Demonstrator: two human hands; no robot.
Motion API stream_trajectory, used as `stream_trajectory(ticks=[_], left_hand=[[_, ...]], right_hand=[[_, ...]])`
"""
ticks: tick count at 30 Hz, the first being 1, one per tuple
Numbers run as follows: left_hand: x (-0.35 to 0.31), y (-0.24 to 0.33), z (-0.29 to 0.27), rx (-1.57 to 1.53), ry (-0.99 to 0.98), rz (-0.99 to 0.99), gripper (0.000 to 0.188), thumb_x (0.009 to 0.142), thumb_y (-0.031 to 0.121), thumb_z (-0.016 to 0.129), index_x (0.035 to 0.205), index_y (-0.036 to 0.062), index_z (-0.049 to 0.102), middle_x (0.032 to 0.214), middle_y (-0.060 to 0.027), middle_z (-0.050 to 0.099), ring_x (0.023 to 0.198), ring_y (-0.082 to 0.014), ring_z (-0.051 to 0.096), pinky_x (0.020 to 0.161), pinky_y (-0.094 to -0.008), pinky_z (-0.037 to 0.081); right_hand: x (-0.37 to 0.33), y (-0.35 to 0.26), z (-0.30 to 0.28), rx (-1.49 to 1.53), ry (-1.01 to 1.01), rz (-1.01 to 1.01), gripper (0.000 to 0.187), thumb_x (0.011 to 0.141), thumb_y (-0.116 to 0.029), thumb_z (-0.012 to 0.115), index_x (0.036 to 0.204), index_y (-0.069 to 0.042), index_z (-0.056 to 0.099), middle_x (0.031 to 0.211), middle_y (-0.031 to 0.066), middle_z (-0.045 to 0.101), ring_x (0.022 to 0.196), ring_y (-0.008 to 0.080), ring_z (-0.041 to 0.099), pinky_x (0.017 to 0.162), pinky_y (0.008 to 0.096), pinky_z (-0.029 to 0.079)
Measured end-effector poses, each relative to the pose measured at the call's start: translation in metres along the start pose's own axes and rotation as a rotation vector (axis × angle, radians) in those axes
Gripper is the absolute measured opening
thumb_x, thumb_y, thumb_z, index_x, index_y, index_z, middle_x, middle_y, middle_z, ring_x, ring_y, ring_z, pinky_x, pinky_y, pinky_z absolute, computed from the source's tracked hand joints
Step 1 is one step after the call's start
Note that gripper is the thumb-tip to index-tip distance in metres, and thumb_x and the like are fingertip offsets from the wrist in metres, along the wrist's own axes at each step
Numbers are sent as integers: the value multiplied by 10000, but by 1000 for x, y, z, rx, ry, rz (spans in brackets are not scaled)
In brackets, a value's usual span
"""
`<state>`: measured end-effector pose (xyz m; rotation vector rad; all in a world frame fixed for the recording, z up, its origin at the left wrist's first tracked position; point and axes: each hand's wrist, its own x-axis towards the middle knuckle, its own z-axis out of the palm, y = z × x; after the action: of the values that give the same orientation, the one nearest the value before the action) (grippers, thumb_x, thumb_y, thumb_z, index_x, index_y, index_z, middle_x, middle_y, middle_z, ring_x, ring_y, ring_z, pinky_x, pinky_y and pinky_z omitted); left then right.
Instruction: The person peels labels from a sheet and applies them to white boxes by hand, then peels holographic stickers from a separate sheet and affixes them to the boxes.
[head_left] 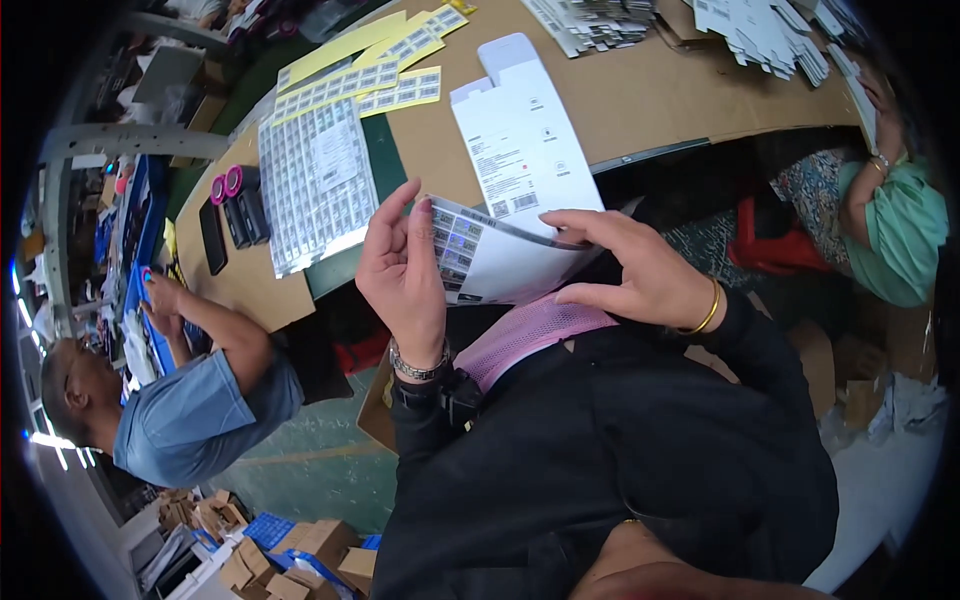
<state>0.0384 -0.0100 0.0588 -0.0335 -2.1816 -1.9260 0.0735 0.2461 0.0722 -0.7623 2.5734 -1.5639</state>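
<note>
A glossy sheet of stickers [520,268] with dark and silvery printed squares along its left side bends between my hands. My left hand [402,275] is at its left edge, the thumb against the upper corner and the other fingers curled. My right hand [655,272] pinches the opposite edge between thumb and fingers. Just beyond the sheet, a flat white printed carton [515,130] lies on the table with its flap pointing away; the sheet covers its near end.
Left on the cardboard-covered table [640,100] lie a large label sheet [318,180], yellow sticker strips [345,88], a black phone [212,237] and two dark cylinders [245,215]. Flat cartons [760,35] are stacked far right. One co-worker [200,410] sits left, another [890,230] right.
</note>
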Motion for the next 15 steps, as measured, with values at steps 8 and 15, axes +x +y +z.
stream_trajectory(ticks=[8,15], left_hand=[[-7,1,-5,-267,-38,-216,287,1041,55,664,1299,-70,648,970,-44,747,844,-29,645,783,-160,479],[-4,-17,-8,-393,-270,-404,224,1051,124,669,1181,-58,676,982,-71,768,841,-58,688,775,-196,532]], right_hand=[[-8,12,-22,21,76,172,405,890,-75,756,1290,-49,701,1052,87,722,1008,269,625,956,349,465],[1,14,-51,-276,-23,51,334,884,-45,751,1218,-36,731,1003,87,705,1085,269,619,959,364,475]])
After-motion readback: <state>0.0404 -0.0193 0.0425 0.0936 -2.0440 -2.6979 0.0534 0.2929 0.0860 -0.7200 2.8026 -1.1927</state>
